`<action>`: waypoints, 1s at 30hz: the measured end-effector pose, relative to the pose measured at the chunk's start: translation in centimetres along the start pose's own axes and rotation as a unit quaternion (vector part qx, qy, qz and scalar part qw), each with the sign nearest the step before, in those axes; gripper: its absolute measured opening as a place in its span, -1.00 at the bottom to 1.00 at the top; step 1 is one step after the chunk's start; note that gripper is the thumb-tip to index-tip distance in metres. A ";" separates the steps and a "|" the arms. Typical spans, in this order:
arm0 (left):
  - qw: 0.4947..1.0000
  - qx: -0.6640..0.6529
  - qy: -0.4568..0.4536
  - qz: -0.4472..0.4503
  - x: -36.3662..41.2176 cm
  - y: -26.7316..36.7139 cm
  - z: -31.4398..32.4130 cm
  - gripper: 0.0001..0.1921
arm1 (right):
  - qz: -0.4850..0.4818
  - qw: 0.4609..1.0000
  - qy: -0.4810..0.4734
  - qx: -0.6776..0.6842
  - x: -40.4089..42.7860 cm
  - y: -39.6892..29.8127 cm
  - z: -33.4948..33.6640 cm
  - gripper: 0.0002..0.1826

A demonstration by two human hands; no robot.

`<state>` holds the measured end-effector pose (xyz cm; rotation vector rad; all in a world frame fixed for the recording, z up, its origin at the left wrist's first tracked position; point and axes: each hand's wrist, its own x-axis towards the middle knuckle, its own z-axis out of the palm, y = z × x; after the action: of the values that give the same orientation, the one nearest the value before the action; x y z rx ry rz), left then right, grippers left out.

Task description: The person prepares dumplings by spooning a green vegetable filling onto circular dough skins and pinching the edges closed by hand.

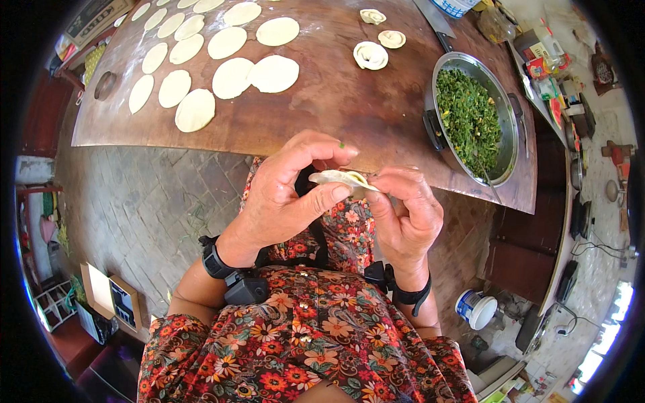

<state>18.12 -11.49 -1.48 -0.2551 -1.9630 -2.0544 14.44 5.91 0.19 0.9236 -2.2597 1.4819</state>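
Between my two hands, just off the near edge of the wooden table, is a folded dough dumpling (335, 177). My left hand (297, 186) grips its left part between thumb and fingers. The fingertips of my right hand (408, 206) pinch its right end. Several flat round dough wrappers (195, 111) lie on the table's left side, two of them overlapping. Three shaped dumplings (371, 55) sit farther back, right of the wrappers. A metal pot (510, 151) of chopped green filling (468, 116) stands at the right, with a utensil handle sticking out over its near rim.
A cleaver (433, 20) lies behind the pot, near a white and blue container (453, 6). A ring-shaped object (105, 85) rests near the table's left edge (78, 126). On the floor at the right is a white bucket (476, 308); bottles and packets crowd the right-hand counter.
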 end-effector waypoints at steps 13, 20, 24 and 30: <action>0.995 0.085 0.005 0.043 -0.2 0.2 0.5 -0.87 | -0.042 0.999 0.006 -0.009 -0.2 0.3 0.1 -0.80; 0.999 0.036 -0.026 -0.005 -0.5 -0.5 -0.1 -0.86 | -0.047 0.999 0.009 -0.018 -0.3 0.1 0.1 -0.80; 0.999 0.049 -0.018 0.008 -0.9 -0.5 0.2 -0.83 | -0.043 0.999 0.008 -0.027 -0.4 0.1 0.2 -0.81; 0.992 -0.091 -0.045 -0.073 -0.7 0.5 0.6 -0.78 | -0.043 0.999 0.014 -0.014 -0.3 0.2 0.1 -0.81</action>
<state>18.90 -10.88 -1.15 -0.2541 -1.8974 -2.3596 14.60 5.98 -0.14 0.9717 -2.1873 1.4138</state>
